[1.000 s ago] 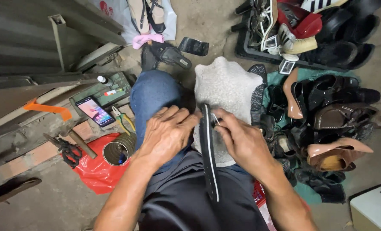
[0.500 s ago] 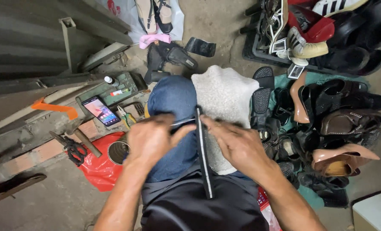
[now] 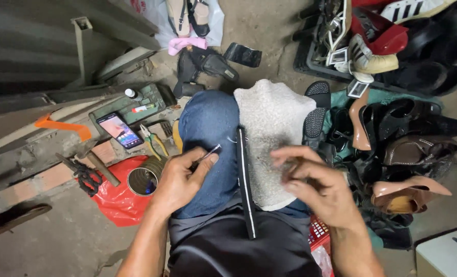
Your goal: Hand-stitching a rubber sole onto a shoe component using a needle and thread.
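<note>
Black strap point(image 3: 246, 190): I see it lying along the lap between the knees, running near to far; a moment ago both hands met on it, now neither touches it.
Left hand point(image 3: 180, 179): I note it has drawn off to the left over the blue-jeaned knee point(image 3: 208, 138); thumb and fingers pinched together on a thin metal tool point(image 3: 206, 154), its tip pointing toward the strap.
Right hand point(image 3: 318, 187): moved right, blurred in motion above the grey cloth point(image 3: 272, 133); fingers curled, whether they hold anything I cannot tell.
Reading: I judge the hands have parted between strokes, as if drawing something through; strap work looks unfinished.
Left floor: open tin can point(image 3: 142, 180) on red plastic bag point(image 3: 116, 202), pliers point(image 3: 154, 139), phone point(image 3: 118, 130) farther.
Right floor: heaped shoes point(image 3: 392, 138), crate farther back.
</note>
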